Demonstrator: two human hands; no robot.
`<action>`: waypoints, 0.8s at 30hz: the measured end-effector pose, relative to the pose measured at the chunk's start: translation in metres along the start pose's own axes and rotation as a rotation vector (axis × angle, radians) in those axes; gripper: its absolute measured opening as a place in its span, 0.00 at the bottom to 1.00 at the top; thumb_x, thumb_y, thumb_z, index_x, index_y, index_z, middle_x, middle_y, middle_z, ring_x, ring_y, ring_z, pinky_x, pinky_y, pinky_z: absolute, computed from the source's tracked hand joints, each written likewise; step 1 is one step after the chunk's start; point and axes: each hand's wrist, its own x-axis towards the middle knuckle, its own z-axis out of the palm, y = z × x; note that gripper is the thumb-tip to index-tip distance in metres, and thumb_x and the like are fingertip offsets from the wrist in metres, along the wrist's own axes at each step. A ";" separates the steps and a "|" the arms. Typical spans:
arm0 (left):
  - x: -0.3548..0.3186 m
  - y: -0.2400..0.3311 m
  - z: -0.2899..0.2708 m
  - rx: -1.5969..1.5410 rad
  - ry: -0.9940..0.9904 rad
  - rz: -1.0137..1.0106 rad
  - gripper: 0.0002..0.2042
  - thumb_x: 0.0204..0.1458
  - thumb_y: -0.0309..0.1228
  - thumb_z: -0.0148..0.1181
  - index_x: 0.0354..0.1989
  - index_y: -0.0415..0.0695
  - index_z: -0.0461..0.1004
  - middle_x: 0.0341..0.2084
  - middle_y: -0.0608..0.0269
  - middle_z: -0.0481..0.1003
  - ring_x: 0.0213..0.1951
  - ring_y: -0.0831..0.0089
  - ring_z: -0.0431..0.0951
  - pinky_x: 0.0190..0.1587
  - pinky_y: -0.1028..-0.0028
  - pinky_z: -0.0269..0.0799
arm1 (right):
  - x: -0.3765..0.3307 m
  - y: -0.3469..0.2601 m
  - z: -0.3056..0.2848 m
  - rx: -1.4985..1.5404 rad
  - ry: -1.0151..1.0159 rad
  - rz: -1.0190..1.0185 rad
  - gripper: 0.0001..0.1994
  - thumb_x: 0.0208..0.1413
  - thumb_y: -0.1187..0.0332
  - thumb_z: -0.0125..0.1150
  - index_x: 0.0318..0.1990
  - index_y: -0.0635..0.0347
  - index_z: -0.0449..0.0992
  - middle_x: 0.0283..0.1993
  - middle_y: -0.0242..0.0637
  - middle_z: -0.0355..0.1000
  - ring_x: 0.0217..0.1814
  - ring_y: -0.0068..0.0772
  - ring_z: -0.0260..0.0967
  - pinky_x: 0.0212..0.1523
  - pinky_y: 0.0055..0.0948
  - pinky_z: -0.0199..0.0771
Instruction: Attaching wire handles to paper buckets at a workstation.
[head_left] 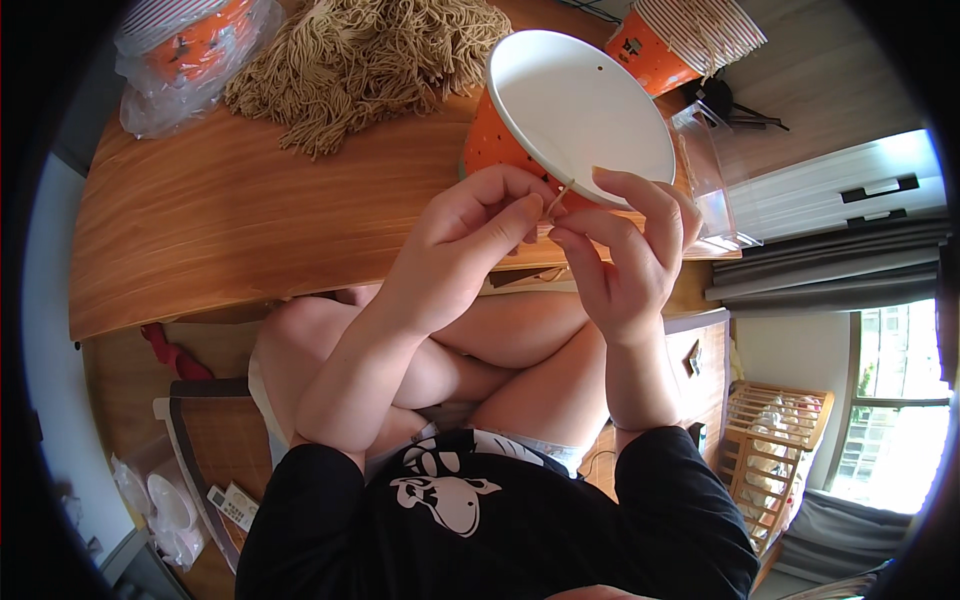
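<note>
An orange paper bucket (pixel 497 138) with a white inside stands tilted toward me at the table's near edge. A small hole shows in its far wall. At its near rim a short tan cord (pixel 561 197) runs over the edge. My left hand (pixel 478 222) pinches the cord between thumb and forefinger. My right hand (pixel 628 245) has its thumb and forefinger closed at the cord's lower end, while its other fingers are raised by the rim. Just where the cord passes through the bucket wall is hidden by my fingers.
A heap of tan cords (pixel 350 65) lies at the back of the wooden table (pixel 260 215). Stacked orange buckets (pixel 665 45) lean at the back right, beside a clear plastic box (pixel 712 170). More buckets in a plastic bag (pixel 190 60) stand at the far left.
</note>
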 end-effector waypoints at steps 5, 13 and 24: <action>0.001 0.001 0.003 -0.025 -0.010 0.036 0.07 0.67 0.26 0.54 0.47 0.37 0.73 0.41 0.68 0.76 0.45 0.84 0.74 0.50 0.81 0.70 | 0.001 -0.001 0.000 0.010 0.012 0.002 0.10 0.46 0.62 0.76 0.36 0.45 0.82 0.54 0.30 0.74 0.52 0.37 0.68 0.52 0.34 0.59; 0.001 -0.003 0.004 0.020 0.028 0.044 0.07 0.65 0.24 0.57 0.48 0.36 0.73 0.42 0.66 0.76 0.44 0.84 0.75 0.48 0.83 0.71 | 0.003 -0.001 0.001 0.045 0.017 0.021 0.10 0.47 0.64 0.75 0.37 0.46 0.82 0.54 0.29 0.74 0.51 0.36 0.68 0.53 0.34 0.58; -0.002 -0.006 0.013 0.251 0.138 0.161 0.06 0.65 0.25 0.58 0.47 0.38 0.73 0.37 0.69 0.76 0.39 0.86 0.74 0.41 0.84 0.70 | 0.005 -0.004 0.001 0.012 0.009 0.030 0.07 0.47 0.66 0.72 0.35 0.48 0.81 0.53 0.27 0.76 0.52 0.35 0.68 0.54 0.35 0.55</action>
